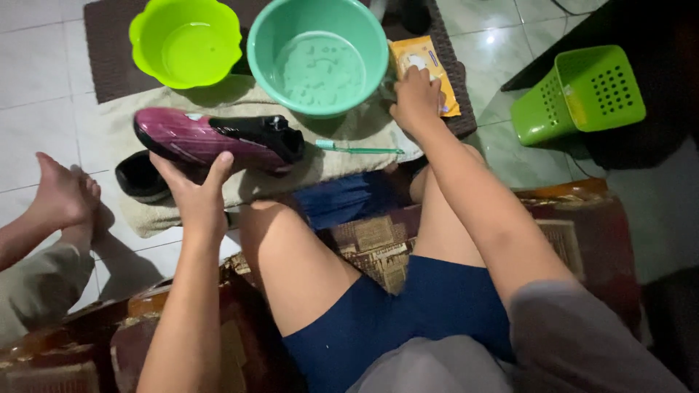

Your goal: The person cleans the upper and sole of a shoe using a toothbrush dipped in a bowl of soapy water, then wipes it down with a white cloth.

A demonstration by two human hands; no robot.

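My left hand [195, 191] grips a magenta and black sports shoe [218, 138] from below, holding it over a beige towel [291, 171]. A second black shoe [138, 177] lies under it on the towel's left end. My right hand [416, 98] reaches forward and rests on an orange packet [431, 62] beside a teal basin [317, 54] holding a little water. A teal toothbrush [357, 149] lies on the towel between my hands. Whether the right hand grips the packet is unclear.
A lime green bowl [186, 40] stands left of the basin on a dark mat [109, 51]. A green perforated basket [579, 94] lies tipped on the tiled floor at right. Another person's bare feet [65, 193] rest at left. My knees are below.
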